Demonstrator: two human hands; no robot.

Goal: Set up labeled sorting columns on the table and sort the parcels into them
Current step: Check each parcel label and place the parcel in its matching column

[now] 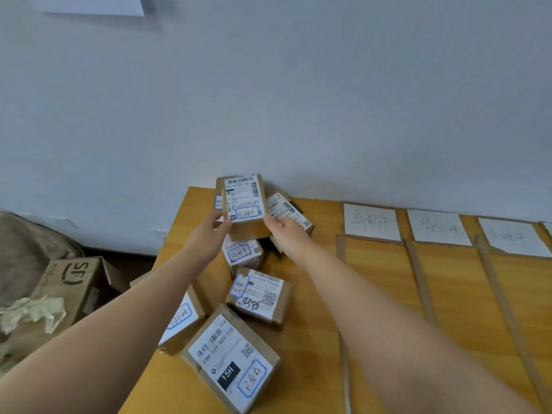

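I hold a small cardboard parcel [244, 201] tilted up above the pile, its white shipping label facing me. My left hand [209, 234] grips its lower left corner and my right hand [283, 231] grips its lower right edge. Beneath it several labeled cardboard parcels lie heaped on the yellow wooden table [313, 339], among them one marked 15H [231, 358] at the front and one with a QR code [260, 294]. To the right, three white handwritten label sheets [372, 222] [437, 228] [512, 236] head columns divided by brown tape strips [421, 282].
The grey wall runs right behind the table. On the floor to the left stands an open cardboard box [71, 282] marked SF, with crumpled paper [33, 312] beside it and a brownish sack [24, 249] behind. The table's left edge runs diagonally past my left forearm.
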